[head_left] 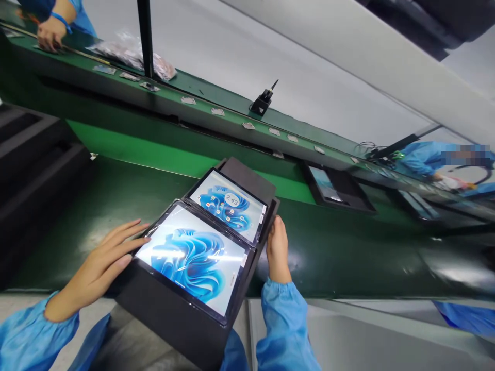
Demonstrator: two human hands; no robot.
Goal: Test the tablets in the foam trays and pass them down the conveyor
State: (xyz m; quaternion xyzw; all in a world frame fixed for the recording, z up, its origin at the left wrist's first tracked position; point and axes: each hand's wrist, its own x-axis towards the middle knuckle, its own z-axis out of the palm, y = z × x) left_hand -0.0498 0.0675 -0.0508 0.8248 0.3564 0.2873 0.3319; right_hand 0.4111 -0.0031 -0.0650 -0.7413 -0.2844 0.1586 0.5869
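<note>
A black foam tray (170, 314) lies at the near edge of a green conveyor belt (340, 247) and holds two lit tablets. The near tablet (193, 257) shows a blue swirl wallpaper. The far tablet (228, 205) shows icons and a clock. My left hand (102, 263) lies flat with fingers stretched out, its fingertips touching the near tablet's left edge. My right hand (276, 247) grips the tray's right side, fingers curled round its edge. Both arms wear blue sleeves.
Stacked black foam trays (31, 165) stand at the left. Another tray with a tablet (332, 188) rides the belt at the right. A co-worker's hand (50, 33) rests at the far rail top left; another person in blue (425, 159) sits at the right. A black post (146, 36) rises behind.
</note>
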